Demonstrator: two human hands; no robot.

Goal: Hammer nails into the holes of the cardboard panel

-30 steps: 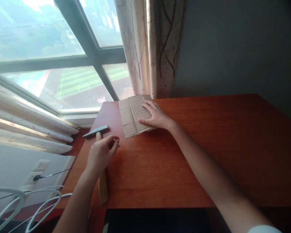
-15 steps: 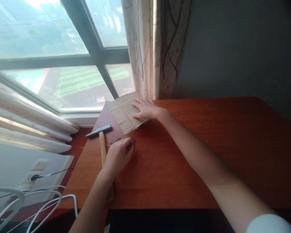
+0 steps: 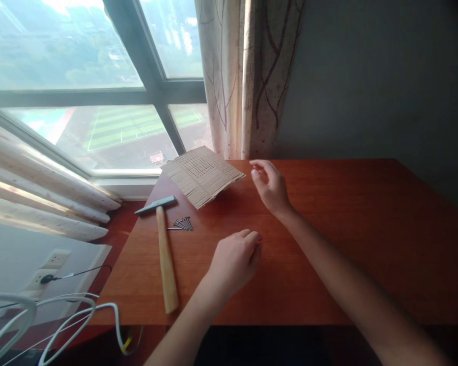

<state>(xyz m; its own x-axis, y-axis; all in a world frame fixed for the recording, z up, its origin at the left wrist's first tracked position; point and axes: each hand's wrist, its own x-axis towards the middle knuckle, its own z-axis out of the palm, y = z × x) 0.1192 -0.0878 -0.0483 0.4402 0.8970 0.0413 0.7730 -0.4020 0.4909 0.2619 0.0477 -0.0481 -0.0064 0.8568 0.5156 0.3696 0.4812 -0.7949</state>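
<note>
In the head view my right hand (image 3: 272, 189) hangs empty, fingers loosely apart, just right of the perforated cardboard (image 3: 202, 174) at the table's (image 3: 347, 229) far-left corner, nearer it than my left hand (image 3: 234, 262), which is curled so I cannot tell its grip, with the nails (image 3: 183, 223) to its left.

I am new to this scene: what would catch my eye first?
A wooden-handled hammer lies on the left of the table, with a small heap of nails beside it. Perforated cardboard sits by the window. The left hand and right hand are over the middle.
</note>
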